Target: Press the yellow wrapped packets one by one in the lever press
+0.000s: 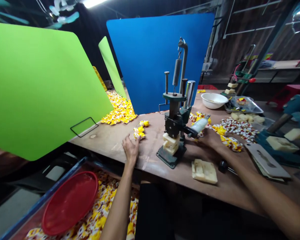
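My left hand (131, 147) is on the table just in front of a few yellow-and-white pieces (139, 132), its fingers spread and touching or close to the nearest one. A hand press (173, 123) with a spring stands at the middle, a cream block fixture (171, 143) under its ram. My right hand (205, 137) is behind and below the press's lever handle (200, 125), beside more yellow pieces (221, 130); its fingers are blurred and partly hidden. A loose cream block (204, 171) lies near the front edge.
Green (45, 90) and blue (160, 60) panels stand behind the table (110, 141). A yellow pile (121, 108) lies between them. Lower left, a red basin (70, 203) rests in a crate of pieces. At right are a white bowl (214, 100), small red-and-white parts (240, 129) and another press.
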Tool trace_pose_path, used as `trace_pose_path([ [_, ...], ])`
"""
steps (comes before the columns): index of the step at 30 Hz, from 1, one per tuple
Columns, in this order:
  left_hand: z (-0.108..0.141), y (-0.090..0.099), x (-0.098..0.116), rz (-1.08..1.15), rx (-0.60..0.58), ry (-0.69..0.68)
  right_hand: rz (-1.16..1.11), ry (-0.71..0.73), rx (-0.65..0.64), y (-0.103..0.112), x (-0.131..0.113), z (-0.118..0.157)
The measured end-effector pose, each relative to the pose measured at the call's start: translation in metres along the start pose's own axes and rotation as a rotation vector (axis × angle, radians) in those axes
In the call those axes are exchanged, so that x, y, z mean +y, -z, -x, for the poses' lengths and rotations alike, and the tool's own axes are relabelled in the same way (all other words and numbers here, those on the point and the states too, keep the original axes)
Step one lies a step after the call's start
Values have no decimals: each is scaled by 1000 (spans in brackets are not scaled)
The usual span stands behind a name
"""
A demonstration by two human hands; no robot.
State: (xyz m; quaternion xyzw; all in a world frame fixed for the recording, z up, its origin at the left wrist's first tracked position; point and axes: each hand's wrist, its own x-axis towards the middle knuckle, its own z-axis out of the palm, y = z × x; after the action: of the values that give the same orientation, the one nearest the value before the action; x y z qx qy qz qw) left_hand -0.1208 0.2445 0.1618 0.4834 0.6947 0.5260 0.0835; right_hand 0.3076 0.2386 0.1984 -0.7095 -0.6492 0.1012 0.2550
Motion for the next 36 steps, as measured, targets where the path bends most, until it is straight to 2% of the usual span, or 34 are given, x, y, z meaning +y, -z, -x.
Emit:
trace_pose_path([
  [1,11,3,6,56,21,34,-142,-10,-47,9,3,14],
  [3,52,12,25,275,-55,121,-513,9,-157,22,-1,49],
  [4,79,18,38,418,-218,150,-684,32,-210,24,-9,68],
  [6,135,29,65,687,-631,235,-922,101,-287,16,-37,103],
  [7,159,33,77,788,-742,263,-1003,145,-306,8,-54,117],
  [8,178,37,86,854,-743,281,-1070,192,-309,-1,-71,128],
  [10,199,41,92,890,-649,302,-1121,285,-304,-19,-96,140],
  [12,198,41,83,818,-535,292,-1038,316,-257,-28,-105,143],
  [13,192,40,76,757,-508,271,-989,286,-223,-29,-103,141],
  [16,169,27,57,549,-425,126,-942,84,-141,-19,-80,133],
  [18,159,12,58,437,-352,18,-957,-10,-111,-8,-63,128],
  [20,153,-4,68,359,-307,-64,-946,-32,-87,0,-51,126],
  [23,147,-21,88,244,-312,-134,-932,-44,-82,8,-40,120],
  [25,143,-26,93,180,-324,-165,-979,-109,-52,11,-34,108],
  [27,139,-28,89,175,-348,-183,-1134,-221,-7,14,-29,85],
  [29,137,-31,80,255,-367,-156,-1356,-328,-43,23,-27,52],
  [32,138,-39,69,403,-341,-95,-1617,-346,-139,58,-49,1],
  [34,140,-46,68,418,-317,-81,-1704,-245,-59,91,-84,-17],
  [36,142,-51,70,410,-299,-61,-1697,-41,45,115,-129,-12],
])
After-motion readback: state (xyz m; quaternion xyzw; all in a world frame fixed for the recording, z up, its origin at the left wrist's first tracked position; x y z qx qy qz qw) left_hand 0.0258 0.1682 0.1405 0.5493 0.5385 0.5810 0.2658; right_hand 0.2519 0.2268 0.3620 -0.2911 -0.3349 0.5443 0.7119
